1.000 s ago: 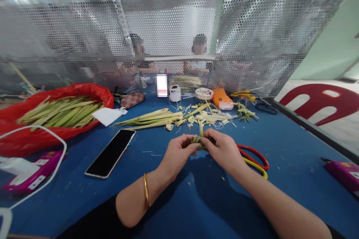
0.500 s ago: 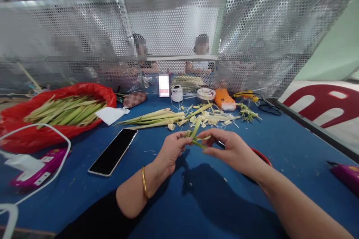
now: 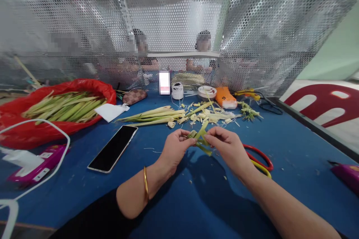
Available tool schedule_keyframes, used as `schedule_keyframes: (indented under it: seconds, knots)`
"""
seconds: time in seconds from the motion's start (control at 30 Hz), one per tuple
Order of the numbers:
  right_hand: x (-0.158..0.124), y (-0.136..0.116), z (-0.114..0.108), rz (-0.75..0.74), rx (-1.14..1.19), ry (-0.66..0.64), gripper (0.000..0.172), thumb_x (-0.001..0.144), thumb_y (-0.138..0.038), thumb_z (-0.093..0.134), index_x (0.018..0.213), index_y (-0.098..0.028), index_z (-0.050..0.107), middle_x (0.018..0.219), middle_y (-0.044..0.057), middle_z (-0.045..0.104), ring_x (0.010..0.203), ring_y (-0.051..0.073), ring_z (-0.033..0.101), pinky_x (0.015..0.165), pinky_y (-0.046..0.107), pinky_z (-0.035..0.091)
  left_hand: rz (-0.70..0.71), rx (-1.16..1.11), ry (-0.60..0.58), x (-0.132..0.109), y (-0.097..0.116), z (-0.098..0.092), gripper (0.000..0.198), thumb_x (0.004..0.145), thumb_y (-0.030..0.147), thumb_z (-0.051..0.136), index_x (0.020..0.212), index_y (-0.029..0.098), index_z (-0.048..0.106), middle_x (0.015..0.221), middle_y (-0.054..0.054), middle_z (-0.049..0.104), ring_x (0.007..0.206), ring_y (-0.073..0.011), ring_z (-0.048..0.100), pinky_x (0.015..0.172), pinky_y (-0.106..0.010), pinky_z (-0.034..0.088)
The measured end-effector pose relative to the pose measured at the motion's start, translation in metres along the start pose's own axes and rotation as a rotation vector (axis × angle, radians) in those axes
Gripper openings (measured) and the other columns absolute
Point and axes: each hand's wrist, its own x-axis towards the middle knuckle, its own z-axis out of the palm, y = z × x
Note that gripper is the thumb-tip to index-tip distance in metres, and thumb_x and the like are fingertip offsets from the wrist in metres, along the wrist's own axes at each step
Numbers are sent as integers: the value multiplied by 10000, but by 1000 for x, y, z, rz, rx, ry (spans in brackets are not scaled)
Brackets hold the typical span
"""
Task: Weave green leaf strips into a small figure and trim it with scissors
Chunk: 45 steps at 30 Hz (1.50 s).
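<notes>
We had both our arms stretched forward, coming in from the two lower sides and meeting near the middle. Our left forearm (image 3: 129, 201) sloped up toward the right, and our left wrist (image 3: 158, 175) was nearly in line with it. Our left hand (image 3: 175, 147) showed its back, with the thumb pressed toward the bent fingers in a pinch. Our right forearm (image 3: 286, 194) sloped up toward the left. Our right hand (image 3: 228, 147) had its fingers curled, with the thumb and forefinger close together, and the two hands were near each other but apart.
</notes>
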Motion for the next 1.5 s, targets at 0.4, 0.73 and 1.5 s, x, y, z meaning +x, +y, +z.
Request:
schedule_keyframes:
  seconds: [0.4,0.73,1.5]
  knots:
    - [1,9,1,44,-100,-83,240,738,-374,589,597,-188,533,597,-26,462,589,127,379,543,271,295,69,92,-3,-2,-3,3,232,654,208,706,837,143,579,647,19,628,612,-109,560,607,-232,383]
    - [1,9,2,25,-139,-74,236,737,-372,572,593,-193,518,584,-28,452,568,124,387,523,261,301,211,247,2,-1,-9,3,219,663,216,678,855,153,593,725,4,638,669,-129,572,623,-242,421]
    - [3,2,-2,113,104,-132,217,658,-225,625,819,-205,481,587,-66,571,517,123,584,541,264,477,276,303,-21,-2,-6,2,220,660,174,652,881,168,657,838,-28,700,774,-161,620,723,-261,461]
